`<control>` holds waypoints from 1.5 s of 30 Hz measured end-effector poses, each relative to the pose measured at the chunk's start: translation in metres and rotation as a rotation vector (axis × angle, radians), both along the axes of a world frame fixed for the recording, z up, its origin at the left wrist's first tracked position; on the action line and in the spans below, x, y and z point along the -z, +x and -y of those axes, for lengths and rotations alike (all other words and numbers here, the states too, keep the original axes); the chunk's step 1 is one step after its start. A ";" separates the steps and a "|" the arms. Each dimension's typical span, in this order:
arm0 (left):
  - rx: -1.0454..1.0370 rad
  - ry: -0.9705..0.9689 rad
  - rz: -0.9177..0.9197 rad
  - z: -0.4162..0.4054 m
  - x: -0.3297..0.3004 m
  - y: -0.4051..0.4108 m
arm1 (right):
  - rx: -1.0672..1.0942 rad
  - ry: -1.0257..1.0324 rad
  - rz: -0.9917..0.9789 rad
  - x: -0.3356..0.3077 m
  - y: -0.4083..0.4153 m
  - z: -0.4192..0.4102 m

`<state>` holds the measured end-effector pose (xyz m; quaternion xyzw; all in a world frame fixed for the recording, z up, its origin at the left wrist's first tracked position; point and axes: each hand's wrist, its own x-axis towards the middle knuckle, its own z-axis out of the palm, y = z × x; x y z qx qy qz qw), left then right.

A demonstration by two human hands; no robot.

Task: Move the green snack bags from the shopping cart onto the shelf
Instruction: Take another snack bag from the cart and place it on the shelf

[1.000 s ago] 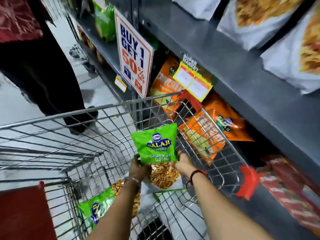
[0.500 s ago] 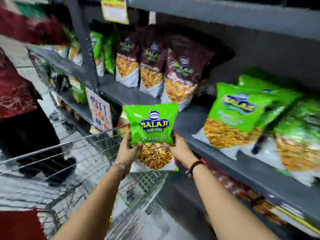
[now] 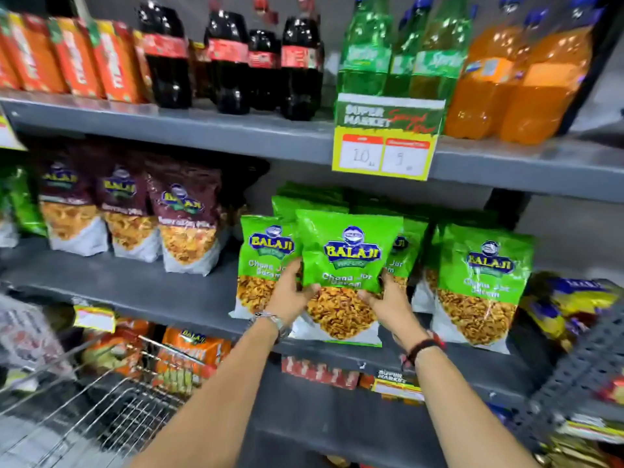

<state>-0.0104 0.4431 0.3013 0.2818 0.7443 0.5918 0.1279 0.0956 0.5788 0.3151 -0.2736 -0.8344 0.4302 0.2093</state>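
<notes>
Head cam: I see both hands gripping the green plastic Balaji snack bag (image 3: 347, 261) upright at the grey metal shelf (image 3: 162, 292) front edge. L hand (image 3: 292, 292) pinches its lower left side, R hand (image 3: 388, 298) its lower right; fingers clenched on the bag, w/ matching green bags (image 3: 483, 265) just behind.
</notes>
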 end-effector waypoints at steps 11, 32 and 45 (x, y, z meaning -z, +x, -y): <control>-0.225 -0.120 -0.397 -0.027 0.045 0.020 | 0.371 0.290 -0.061 0.055 0.001 0.002; -1.102 -0.985 0.135 0.461 0.247 0.040 | -1.111 0.512 0.414 0.242 -0.166 0.400; -0.535 -1.238 0.493 0.473 0.420 0.069 | -1.833 1.104 0.832 0.410 -0.196 0.499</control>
